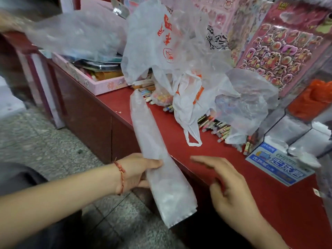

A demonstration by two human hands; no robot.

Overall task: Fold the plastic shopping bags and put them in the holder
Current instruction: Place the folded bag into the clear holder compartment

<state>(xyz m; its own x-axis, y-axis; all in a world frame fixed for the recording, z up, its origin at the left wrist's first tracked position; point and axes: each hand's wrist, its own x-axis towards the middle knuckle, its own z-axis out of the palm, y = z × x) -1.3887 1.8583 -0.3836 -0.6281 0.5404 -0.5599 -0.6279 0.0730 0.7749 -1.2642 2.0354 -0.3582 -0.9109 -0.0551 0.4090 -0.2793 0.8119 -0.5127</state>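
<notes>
A translucent white plastic bag point(156, 150), folded lengthwise into a long narrow strip, lies slanted over the front edge of the red counter point(260, 191). My left hand point(139, 172) grips the strip near its lower part, thumb on top. My right hand point(228, 184) hovers just right of it with relaxed fingers, holding nothing. Behind lies a heap of loose bags: a white one with red print point(154, 42), a white and orange one point(188, 105) and a clear one point(246, 103). A clear holder point(294, 121) at the right contains an orange bag point(312, 97).
Crayons point(217, 126) are scattered on the counter under the bags. A pink box of oddments point(97, 83) stands at the back left. A blue and white packet point(278, 164) lies at the right. Sticker sheets point(276, 49) hang behind. Tiled floor lies at the left.
</notes>
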